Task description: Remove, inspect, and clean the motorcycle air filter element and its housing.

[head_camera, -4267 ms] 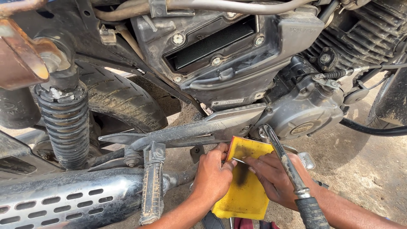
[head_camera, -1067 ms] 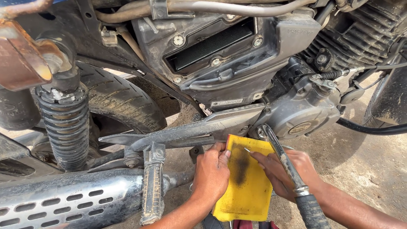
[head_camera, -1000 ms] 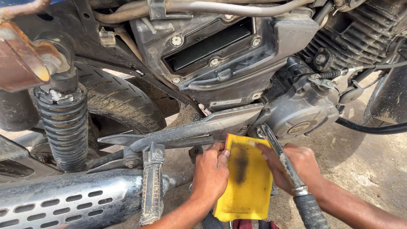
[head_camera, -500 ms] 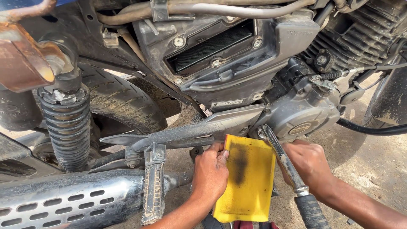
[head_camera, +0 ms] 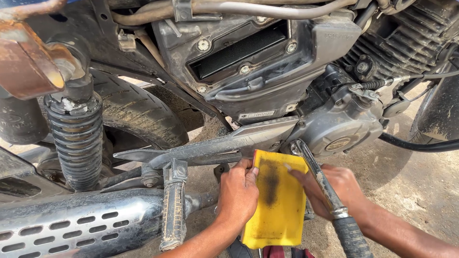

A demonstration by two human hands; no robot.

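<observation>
Compared with a few seconds back, the right hand [head_camera: 337, 188] has slid off the face of the yellow tray [head_camera: 277, 200] and now sits at its right edge, tucked behind the kick-start lever [head_camera: 325, 191], and more of the tray's flat face is showing. The left hand [head_camera: 237, 191] hasn't really shifted.

The tray is held low under the engine casing [head_camera: 342, 131], just below the footrest bracket [head_camera: 215, 145], top edge nearly touching the metal. The left fingers [head_camera: 246, 167] are curled over the top-left corner, thumb behind, so that's a closed pinch on the tray. The right fingers [head_camera: 296, 174] are hooked round the upper right edge; the lever hides part of them, but they look closed on the rim too.

My read on handling: it looks like thin moulded plastic, light, fairly stiff but probably flexes if you squeeze one corner. There's a dark oily smear down the middle, so the face is likely slick. Best grip seems to be the raised rim on both sides, close to where the fingers already are, keeping it level. The folding footpeg [head_camera: 173, 205] and exhaust [head_camera: 81, 224] sit just left of the left fingers, so not much elbow room there.
</observation>
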